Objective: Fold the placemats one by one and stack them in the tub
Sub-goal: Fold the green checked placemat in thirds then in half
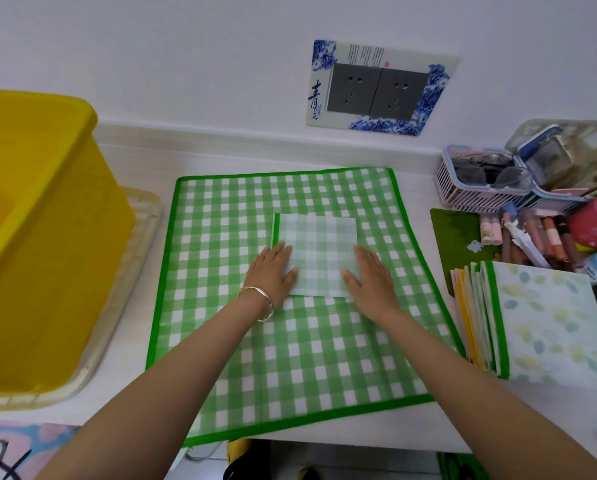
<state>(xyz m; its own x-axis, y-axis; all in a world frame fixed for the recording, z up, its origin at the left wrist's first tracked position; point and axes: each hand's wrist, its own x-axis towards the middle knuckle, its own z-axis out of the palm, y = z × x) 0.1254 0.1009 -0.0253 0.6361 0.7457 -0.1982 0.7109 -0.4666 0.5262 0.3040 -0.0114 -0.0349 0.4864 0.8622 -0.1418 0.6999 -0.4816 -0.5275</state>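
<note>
Left hand (274, 270) and right hand (371, 277) flat, fingers (280, 251) spread, pressing folded placemat (319, 245) onto spread mat (290, 358). Fold looks done. Next, probably: pinch it, drop into tub (65, 237).

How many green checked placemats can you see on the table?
2: a folded placemat under the left hand and right hand, lying on an open placemat spread flat. The stack at right may hide more.
</note>
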